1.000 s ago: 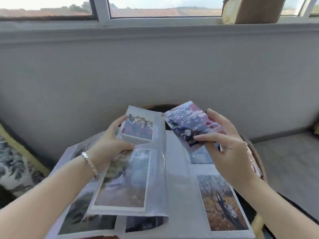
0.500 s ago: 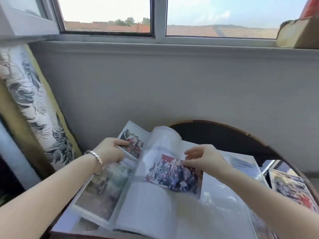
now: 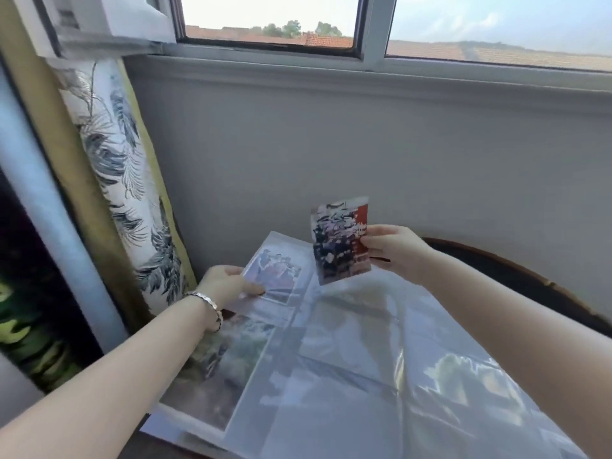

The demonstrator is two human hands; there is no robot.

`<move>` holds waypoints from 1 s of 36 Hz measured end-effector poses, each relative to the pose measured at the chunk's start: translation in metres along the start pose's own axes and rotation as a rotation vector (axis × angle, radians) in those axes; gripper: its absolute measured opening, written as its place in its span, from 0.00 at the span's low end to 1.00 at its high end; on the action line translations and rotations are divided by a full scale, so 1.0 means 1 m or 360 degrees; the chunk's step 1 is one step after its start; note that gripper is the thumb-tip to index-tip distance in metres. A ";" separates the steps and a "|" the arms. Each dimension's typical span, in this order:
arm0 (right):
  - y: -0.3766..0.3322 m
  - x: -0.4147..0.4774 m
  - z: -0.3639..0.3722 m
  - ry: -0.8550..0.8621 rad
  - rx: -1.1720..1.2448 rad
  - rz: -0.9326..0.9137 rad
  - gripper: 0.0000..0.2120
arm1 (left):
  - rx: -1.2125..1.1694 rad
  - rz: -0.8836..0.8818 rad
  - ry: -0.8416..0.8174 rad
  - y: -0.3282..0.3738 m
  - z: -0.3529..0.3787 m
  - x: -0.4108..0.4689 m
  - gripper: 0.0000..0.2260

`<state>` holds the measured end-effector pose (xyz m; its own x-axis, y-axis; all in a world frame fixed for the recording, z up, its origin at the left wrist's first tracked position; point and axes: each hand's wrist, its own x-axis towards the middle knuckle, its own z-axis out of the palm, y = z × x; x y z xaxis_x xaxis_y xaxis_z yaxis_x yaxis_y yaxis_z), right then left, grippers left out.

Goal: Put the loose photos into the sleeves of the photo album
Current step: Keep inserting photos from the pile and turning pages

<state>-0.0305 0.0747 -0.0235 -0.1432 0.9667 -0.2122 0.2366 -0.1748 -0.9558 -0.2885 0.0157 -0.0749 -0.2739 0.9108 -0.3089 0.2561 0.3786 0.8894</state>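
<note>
red-edged loose photo [image 3: 341, 240], pinched by its side edge in right hand [image 3: 394, 251], upright above open album [image 3: 331, 376], not touching. left hand [image 3: 225, 283] gripping far-left page [image 3: 281, 240] beside a filled sleeve [image 3: 276, 271]. likely best: hold page flat, spread an empty sleeve's mouth, slide photo in square, unbent.

Round table [image 3: 516, 279]: dark top, worn brown rim [image 3: 563, 294], set close under grey wall. Only far right arc of top shows bare. Photo album [image 3: 347, 409] lies open directly on it, spread over near and left part. Clear sleeves glare in window light. Left page holds group print [image 3: 276, 273] far, landscape print [image 3: 225, 369] nearer.
</note>
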 end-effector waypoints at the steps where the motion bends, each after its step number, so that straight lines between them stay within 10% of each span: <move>1: -0.003 0.009 0.004 -0.0016 0.0064 -0.0014 0.07 | -0.0043 -0.0018 -0.0010 -0.001 -0.001 0.002 0.11; 24: 0.006 0.078 0.059 -0.0519 -0.0040 -0.0156 0.10 | -0.0091 0.0049 -0.0172 -0.010 -0.006 0.020 0.08; 36: 0.003 0.083 0.049 -0.0388 -0.0731 -0.0291 0.05 | -0.0130 0.0054 -0.0198 -0.010 -0.005 0.016 0.07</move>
<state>-0.0893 0.1453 -0.0536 -0.4271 0.8926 -0.1445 0.5743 0.1443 -0.8059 -0.3004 0.0252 -0.0869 -0.1481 0.9382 -0.3128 0.1859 0.3370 0.9230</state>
